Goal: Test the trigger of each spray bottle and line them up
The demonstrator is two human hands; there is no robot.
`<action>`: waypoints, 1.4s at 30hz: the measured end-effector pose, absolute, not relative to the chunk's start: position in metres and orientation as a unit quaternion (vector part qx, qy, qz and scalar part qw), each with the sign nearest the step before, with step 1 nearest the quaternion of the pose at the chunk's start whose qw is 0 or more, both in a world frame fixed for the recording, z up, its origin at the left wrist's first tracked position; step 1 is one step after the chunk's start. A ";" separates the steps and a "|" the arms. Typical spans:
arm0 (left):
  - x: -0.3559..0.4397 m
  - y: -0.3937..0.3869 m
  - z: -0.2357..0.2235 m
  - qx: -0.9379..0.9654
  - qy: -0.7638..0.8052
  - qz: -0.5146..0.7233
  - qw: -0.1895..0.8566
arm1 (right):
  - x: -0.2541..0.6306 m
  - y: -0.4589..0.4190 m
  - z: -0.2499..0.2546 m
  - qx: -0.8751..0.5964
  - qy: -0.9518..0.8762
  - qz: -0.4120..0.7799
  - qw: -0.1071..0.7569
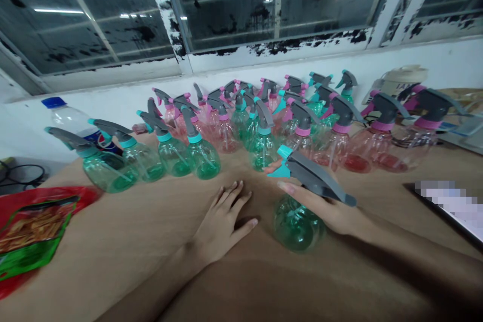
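Spreading from left to right across a brown table, the arrangement begins with a red and green snack packet at the near left edge. Behind it, a clear drink bottle with a blue cap stands near the white wall. Next comes a slanting row of four green sprayers, each with a turquoise collar and a grey head. Nearer the viewer, the left hand lies palm down on the table, its fingers moderately spread and holding nothing. Behind this hand, a dense cluster of pink and green sprayers reaches back toward the wall. Right of centre, in front of the cluster, the right hand closes its fingers around the neck of a green spray bottle, just under the grey head; its turquoise nozzle points left, and whether the base meets the table cannot be told. Beyond stand four pink sprayers in a row, with a pale tub behind them. At the near right edge lies a dark-edged device, its screen pixelated.
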State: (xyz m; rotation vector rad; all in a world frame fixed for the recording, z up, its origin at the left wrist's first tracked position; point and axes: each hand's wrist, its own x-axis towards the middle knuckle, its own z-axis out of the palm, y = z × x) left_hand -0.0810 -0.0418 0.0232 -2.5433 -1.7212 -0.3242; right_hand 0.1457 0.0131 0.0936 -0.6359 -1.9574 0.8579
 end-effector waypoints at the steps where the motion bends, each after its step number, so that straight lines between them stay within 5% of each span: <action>1: -0.081 -0.042 0.023 -0.823 -0.557 -0.104 0.028 | 0.146 0.013 0.094 -0.257 -0.788 0.341 0.443; 42: -0.080 -0.041 0.025 -0.823 -0.559 -0.097 0.022 | 0.149 0.015 0.090 -0.253 -0.792 0.376 0.409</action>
